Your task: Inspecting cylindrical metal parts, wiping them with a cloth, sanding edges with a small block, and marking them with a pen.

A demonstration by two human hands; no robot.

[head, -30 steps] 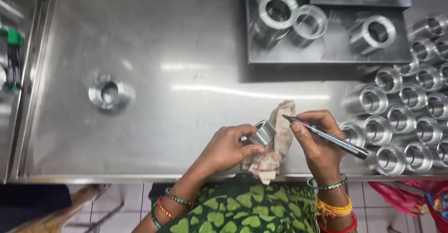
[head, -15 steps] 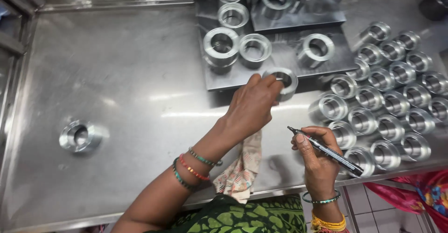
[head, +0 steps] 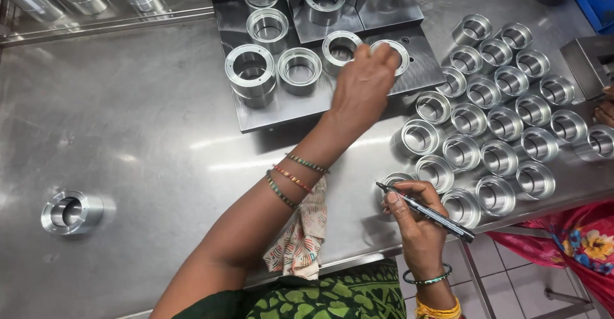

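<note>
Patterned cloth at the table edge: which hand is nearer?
Right. The right hand, with a black marker in its grip, sits just right of the cloth. The left hand is far up on a metal ring; only its forearm passes over the cloth.

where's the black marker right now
In the head view the black marker is low and right of centre, held in the right hand at the table's front edge, its tip beside the nearest metal rings.

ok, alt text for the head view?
Left hand reaches to a metal ring on a steel plate; right hand holds a black marker. Rows of metal rings sit on the steel table, a patterned cloth under the forearm.
</note>
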